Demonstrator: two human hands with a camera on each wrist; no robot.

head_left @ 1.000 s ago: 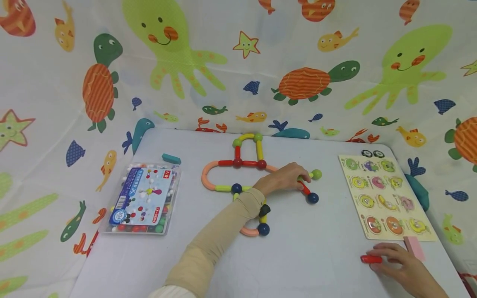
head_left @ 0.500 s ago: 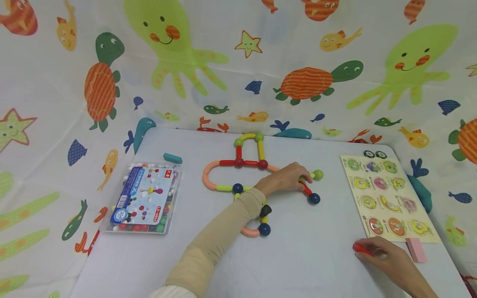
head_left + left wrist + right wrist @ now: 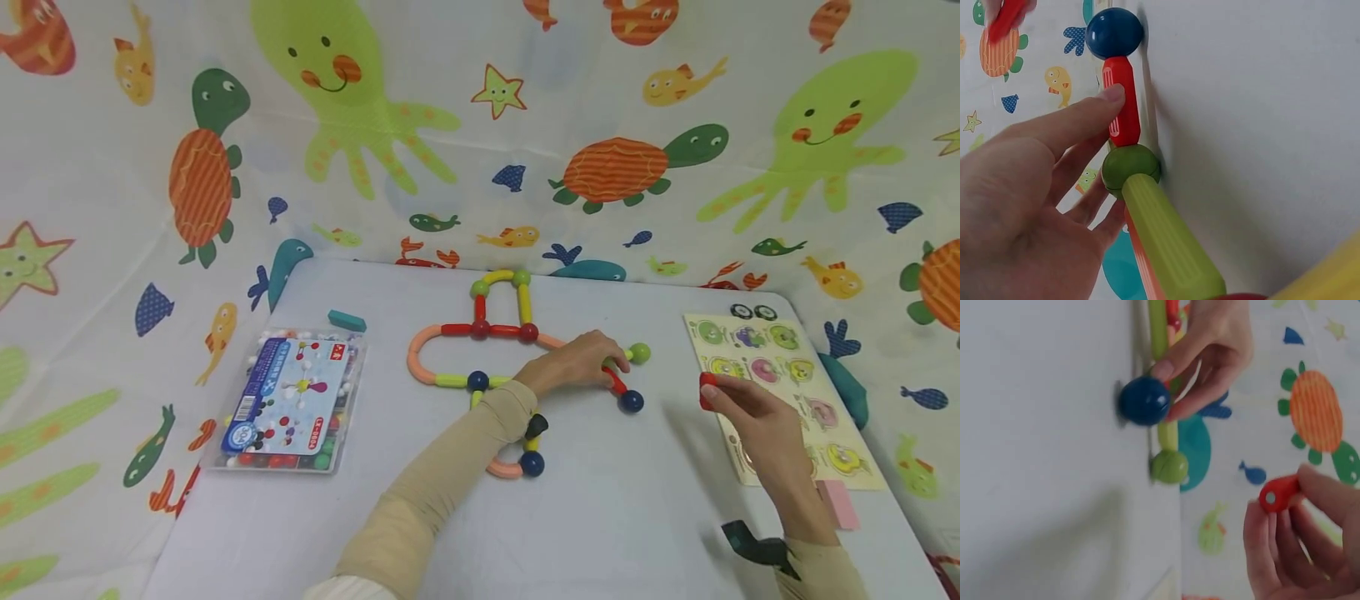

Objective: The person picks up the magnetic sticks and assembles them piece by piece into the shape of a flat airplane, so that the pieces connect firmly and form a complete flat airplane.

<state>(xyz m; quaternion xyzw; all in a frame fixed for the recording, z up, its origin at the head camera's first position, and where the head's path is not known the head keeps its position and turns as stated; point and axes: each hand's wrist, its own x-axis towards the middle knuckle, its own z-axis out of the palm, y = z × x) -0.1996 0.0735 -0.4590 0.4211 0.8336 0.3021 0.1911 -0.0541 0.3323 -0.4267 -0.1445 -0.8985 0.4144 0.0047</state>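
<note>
Right of the stick-and-ball figure, a red stick held in the air

Above the table (image 3: 637,500), the right hand (image 3: 757,421) pinches a short red stick (image 3: 707,390) between thumb and fingertips, clear of the surface and in front of the puzzle board (image 3: 780,350). The dark blue ball (image 3: 632,401) lies to its left, well apart. That ball ends a red rod (image 3: 1121,100) of the figure, whose long axis runs from the ball up to a green ball (image 3: 1130,170). The left hand (image 3: 577,360) lies on the figure with its fingers curled at this rod, one fingertip on it, so it is the nearer hand. The held stick looks tipped with one end toward the wrist camera; its exact angle is hard to tell.
</note>
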